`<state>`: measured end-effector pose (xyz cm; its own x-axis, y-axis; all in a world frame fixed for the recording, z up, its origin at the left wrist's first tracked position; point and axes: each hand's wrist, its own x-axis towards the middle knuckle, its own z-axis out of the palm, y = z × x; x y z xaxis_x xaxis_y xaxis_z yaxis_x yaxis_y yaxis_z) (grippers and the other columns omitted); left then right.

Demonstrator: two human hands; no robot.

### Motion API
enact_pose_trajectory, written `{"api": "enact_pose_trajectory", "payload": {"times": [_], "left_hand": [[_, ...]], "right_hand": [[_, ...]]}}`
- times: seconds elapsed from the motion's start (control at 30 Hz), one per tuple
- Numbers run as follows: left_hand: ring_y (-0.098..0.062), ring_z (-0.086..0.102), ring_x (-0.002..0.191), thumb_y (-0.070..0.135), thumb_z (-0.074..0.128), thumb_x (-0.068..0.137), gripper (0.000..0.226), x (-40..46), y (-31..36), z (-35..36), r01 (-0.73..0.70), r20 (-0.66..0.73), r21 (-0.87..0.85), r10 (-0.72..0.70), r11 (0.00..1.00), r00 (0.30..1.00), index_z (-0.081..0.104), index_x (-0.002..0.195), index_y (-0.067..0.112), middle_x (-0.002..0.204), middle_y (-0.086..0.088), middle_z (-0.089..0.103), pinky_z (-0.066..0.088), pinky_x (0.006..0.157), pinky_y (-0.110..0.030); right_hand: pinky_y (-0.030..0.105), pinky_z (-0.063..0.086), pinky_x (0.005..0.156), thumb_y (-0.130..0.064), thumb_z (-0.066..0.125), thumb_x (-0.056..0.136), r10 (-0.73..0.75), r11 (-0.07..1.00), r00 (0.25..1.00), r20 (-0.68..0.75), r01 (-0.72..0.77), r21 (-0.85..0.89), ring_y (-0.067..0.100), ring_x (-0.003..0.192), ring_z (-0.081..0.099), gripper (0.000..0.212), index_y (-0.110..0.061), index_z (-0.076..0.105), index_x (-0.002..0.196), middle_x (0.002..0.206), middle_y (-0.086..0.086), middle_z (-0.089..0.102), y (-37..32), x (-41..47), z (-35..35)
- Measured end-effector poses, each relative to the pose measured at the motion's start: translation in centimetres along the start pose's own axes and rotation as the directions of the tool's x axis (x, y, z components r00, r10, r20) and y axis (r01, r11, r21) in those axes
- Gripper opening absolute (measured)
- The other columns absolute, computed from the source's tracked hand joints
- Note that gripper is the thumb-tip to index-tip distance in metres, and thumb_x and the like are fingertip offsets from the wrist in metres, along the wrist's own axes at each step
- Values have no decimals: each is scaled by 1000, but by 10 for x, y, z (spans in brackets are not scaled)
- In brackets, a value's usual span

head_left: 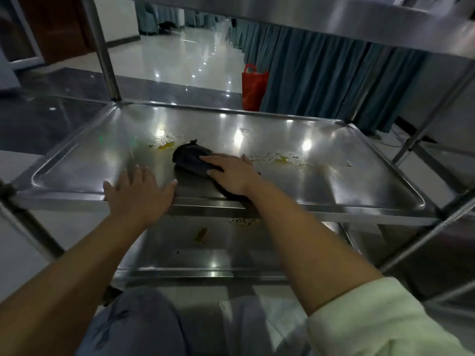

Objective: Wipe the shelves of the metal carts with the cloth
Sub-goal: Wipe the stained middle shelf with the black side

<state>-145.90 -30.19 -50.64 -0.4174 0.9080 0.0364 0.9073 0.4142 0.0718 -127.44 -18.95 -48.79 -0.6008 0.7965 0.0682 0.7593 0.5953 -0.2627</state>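
Left hand point(137, 191) flat on shelf point(334, 176) edge; right hand point(231, 173) presses cloth point(190, 156) mid-shelf.

middle shelf point(334, 186): steel tray with a raised rim, shiny, streaked with light.
on it, cloth point(191, 156): dark, bunched, near the middle, under the right hand point(231, 173).
on it, left hand point(138, 194): flat, fingers spread, at the near edge.
on it, spill point(165, 145): yellow smear and crumbs just left of the cloth; a second patch point(281, 158) to its right.
lower shelf point(167, 253): steel, below; an orange-brown scrap point(201, 235) and dark specks point(241, 221) lie on it.
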Motion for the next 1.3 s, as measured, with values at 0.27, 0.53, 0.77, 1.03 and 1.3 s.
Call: {"api": "enact_pose_trajectory", "payload": {"times": [0.27,0.53,0.77,1.03,1.3], "left_hand": [[-33,17,144,68,11,91,84,-5,11,-7,2,32,33,-3,999,999,22,150,9,159,-12,17,20,112,-58],[-31,36,133,63,9,92,77,-12,120,-8,-261,45,-10,262,965,964,43,137,11,144,-13,41,31,106,-50],[-31,19,143,65,8,90,75,0,174,13,-387,43,-20,388,922,921,32,142,17,154,-13,25,17,114,-54],[-32,25,140,72,3,85,82,3,173,18,-410,-11,-21,409,912,912,37,134,18,149,-14,33,19,113,-56],[-30,24,142,72,1,83,85,0,173,16,-394,-26,16,394,919,919,30,143,18,153,-13,29,20,114,-52]], "right_hand": [[42,29,111,-42,40,97,376,925,914,-153,-380,3,25,135,39,46,-41,36,143,152,-4,37,140,-88,-47],[49,28,111,-43,34,98,213,973,976,-46,-216,-82,31,137,34,48,-41,28,146,158,0,24,101,-65,-32],[43,30,109,-42,37,98,350,936,926,-139,-349,31,28,135,37,47,-42,32,144,155,-3,32,179,-114,-51],[48,29,111,-43,38,97,663,731,730,-164,-679,-67,30,139,33,49,-44,29,145,158,-4,24,274,-184,-92],[44,25,113,-42,37,98,251,966,964,-90,-256,-48,30,140,30,47,-43,30,145,158,-1,23,165,-109,-52]]}}
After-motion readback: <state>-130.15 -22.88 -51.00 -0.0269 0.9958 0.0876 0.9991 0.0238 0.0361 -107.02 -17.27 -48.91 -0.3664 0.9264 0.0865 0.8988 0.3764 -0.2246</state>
